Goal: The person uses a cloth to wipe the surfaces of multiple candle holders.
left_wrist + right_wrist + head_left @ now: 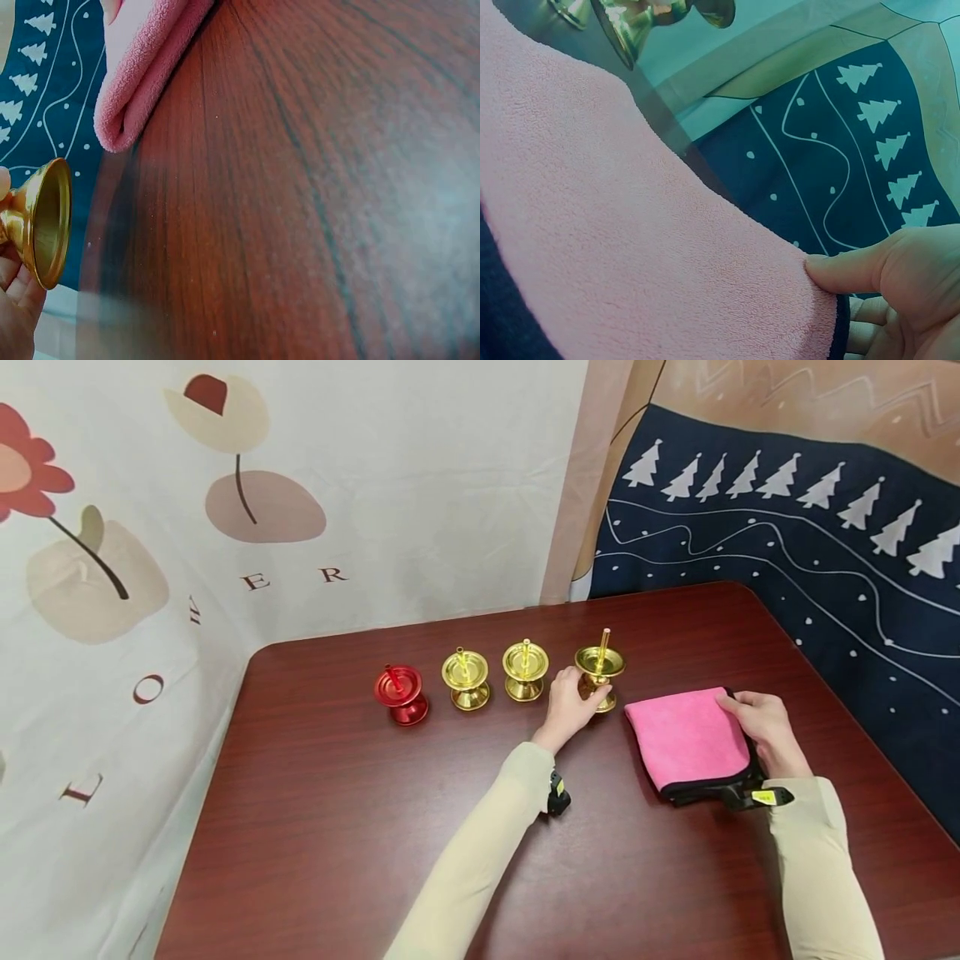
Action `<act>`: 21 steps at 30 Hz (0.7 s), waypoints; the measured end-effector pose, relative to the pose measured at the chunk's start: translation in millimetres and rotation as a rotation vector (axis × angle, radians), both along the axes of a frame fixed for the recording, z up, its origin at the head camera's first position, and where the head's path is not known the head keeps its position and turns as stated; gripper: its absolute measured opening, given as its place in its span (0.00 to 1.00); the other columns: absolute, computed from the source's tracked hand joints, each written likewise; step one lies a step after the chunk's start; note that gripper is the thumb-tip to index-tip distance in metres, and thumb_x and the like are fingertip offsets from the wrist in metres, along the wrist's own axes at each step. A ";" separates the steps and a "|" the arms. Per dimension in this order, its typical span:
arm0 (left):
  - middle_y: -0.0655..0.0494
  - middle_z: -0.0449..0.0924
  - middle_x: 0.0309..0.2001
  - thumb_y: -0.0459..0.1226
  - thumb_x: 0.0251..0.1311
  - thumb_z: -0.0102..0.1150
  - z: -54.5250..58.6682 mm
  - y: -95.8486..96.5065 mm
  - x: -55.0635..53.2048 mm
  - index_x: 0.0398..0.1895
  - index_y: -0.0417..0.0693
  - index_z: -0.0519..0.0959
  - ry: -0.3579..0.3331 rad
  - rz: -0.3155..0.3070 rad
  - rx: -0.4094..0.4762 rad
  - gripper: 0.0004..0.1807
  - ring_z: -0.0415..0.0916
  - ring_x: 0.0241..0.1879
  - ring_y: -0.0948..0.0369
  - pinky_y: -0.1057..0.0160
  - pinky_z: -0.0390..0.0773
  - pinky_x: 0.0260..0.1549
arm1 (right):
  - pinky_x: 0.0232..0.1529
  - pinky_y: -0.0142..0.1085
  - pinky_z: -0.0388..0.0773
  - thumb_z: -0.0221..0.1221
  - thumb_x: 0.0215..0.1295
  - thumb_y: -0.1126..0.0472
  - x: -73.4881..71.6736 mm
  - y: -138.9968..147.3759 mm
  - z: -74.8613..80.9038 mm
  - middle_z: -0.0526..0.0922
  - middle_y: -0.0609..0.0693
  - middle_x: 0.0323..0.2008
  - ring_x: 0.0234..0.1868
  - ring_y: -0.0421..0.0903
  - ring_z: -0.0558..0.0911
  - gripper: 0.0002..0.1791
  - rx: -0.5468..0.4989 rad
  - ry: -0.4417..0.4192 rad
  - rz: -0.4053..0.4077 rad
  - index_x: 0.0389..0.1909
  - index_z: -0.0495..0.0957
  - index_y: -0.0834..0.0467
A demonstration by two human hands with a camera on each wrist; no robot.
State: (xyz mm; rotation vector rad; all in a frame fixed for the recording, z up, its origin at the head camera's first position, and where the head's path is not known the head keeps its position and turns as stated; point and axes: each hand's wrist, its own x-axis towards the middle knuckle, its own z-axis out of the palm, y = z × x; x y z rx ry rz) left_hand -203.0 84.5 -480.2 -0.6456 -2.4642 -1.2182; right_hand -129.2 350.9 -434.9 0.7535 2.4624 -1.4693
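My left hand (567, 706) grips a gold candle holder (602, 662) by its narrow waist, below the dish with its upright stem. In the left wrist view the hollow underside of the holder's flared base (52, 223) shows, raised off the table. My right hand (767, 727) pinches the far right edge of a folded pink cloth (690, 735) with black trim, thumb on top and fingers underneath. The right wrist view shows that thumb on the fluffy cloth (660, 217), with the gold holder (619, 37) beyond it.
Left of my left hand stand two more gold candle holders (525, 662) (467, 670) and a red candle holder (400, 687), in a row on the dark red table (360, 827). Behind hang a white flower-print curtain (420, 485) and a navy tree-print cloth (750, 535).
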 end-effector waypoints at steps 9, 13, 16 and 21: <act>0.53 0.78 0.34 0.45 0.56 0.62 -2.5 -6.4 3.5 0.40 0.42 0.77 0.061 -0.092 0.063 0.16 0.72 0.37 0.58 0.63 0.71 0.38 | 0.27 0.32 0.72 0.52 0.67 0.47 0.4 -0.5 1.1 0.72 0.42 0.23 0.27 0.41 0.71 0.29 -0.023 0.012 -0.007 0.56 0.67 0.69; 0.52 0.79 0.35 0.44 0.57 0.62 1.7 -10.0 7.6 0.41 0.42 0.77 0.040 -0.134 0.051 0.16 0.72 0.38 0.58 0.63 0.71 0.41 | 0.27 0.32 0.72 0.51 0.66 0.47 1.8 0.0 2.1 0.72 0.42 0.23 0.27 0.41 0.71 0.29 -0.022 0.016 -0.012 0.55 0.68 0.68; 0.49 0.79 0.36 0.39 0.55 0.64 11.3 -12.2 13.7 0.41 0.38 0.77 -0.008 -0.158 0.033 0.15 0.72 0.39 0.55 0.61 0.71 0.41 | 0.27 0.32 0.71 0.51 0.66 0.47 3.7 0.1 3.6 0.71 0.42 0.22 0.27 0.40 0.70 0.27 -0.011 0.028 -0.008 0.51 0.70 0.67; 0.49 0.79 0.37 0.38 0.53 0.65 17.3 -15.8 17.8 0.42 0.39 0.77 -0.048 -0.179 -0.011 0.16 0.71 0.39 0.55 0.63 0.70 0.40 | 0.24 0.31 0.71 0.54 0.65 0.49 7.3 -1.8 7.8 0.72 0.39 0.20 0.23 0.38 0.71 0.21 -0.035 0.089 -0.010 0.44 0.73 0.64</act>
